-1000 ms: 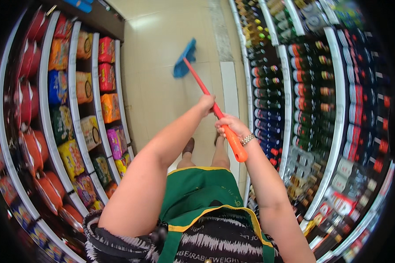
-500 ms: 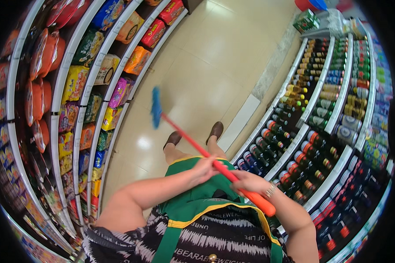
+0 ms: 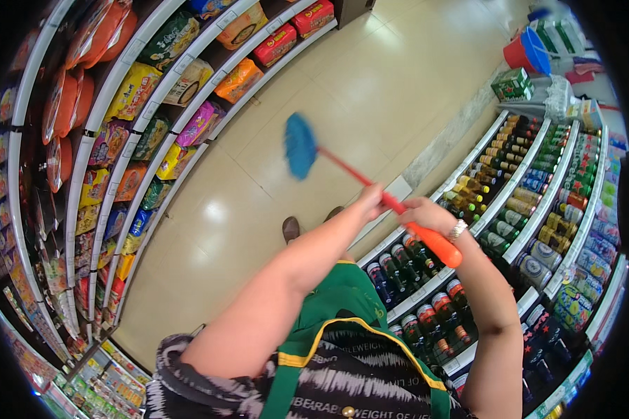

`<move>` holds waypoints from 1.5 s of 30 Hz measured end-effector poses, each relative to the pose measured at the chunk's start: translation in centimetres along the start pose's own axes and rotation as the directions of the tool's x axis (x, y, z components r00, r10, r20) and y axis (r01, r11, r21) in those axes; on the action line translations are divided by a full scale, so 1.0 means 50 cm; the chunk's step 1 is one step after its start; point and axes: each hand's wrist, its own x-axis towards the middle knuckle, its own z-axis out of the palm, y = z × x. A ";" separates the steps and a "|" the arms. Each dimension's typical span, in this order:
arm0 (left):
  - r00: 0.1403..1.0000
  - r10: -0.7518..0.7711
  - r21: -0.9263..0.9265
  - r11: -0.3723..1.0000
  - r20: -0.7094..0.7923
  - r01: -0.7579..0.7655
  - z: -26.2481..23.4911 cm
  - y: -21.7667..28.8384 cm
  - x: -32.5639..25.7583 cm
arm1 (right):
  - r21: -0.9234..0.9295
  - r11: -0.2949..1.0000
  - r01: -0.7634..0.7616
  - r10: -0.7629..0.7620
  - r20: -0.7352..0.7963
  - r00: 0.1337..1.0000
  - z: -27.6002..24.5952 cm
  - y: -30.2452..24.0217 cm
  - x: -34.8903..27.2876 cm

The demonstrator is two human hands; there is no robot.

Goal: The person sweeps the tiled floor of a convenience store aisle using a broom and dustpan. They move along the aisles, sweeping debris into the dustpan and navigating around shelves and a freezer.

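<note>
A mop with a fuzzy blue head (image 3: 300,145) and a long red-orange handle (image 3: 435,243) slants across the view in front of me. My left hand (image 3: 372,201) is wrapped round the middle of the handle, with that arm stretched forward. Closer to the thick orange grip end, my right hand (image 3: 428,215) is closed round the same handle, a metal watch band on its wrist. The blue head is smeared by motion over the pale tiled floor (image 3: 237,209); whether it touches the tiles I cannot tell.
Shelves of bagged noodles (image 3: 134,91) run along my left. To my right stand shelves of bottles (image 3: 426,318) and cans (image 3: 539,255). A green carton (image 3: 513,85) and a red and blue bucket (image 3: 525,52) are at the far right. My brown shoe (image 3: 291,229) shows below the mop.
Both hands have reached farther forward with the mop. Its blue head has swung forward and to the right and turned, showing a broader face. The view has shifted too.
</note>
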 end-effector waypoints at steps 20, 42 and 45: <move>0.918 0.015 -0.185 0.978 -0.395 -0.096 -0.256 0.333 -0.189 | -0.038 0.996 0.084 -0.048 0.571 0.819 0.194 -0.290 0.265; 0.991 0.087 0.456 0.889 -0.106 -0.029 0.391 0.594 0.290 | 0.502 0.846 0.182 -0.166 -0.078 0.983 -0.398 -0.449 0.230; 0.993 0.070 0.448 0.894 -0.099 -0.018 0.505 0.562 0.352 | 0.475 0.863 0.173 -0.128 -0.126 0.984 -0.518 -0.429 0.205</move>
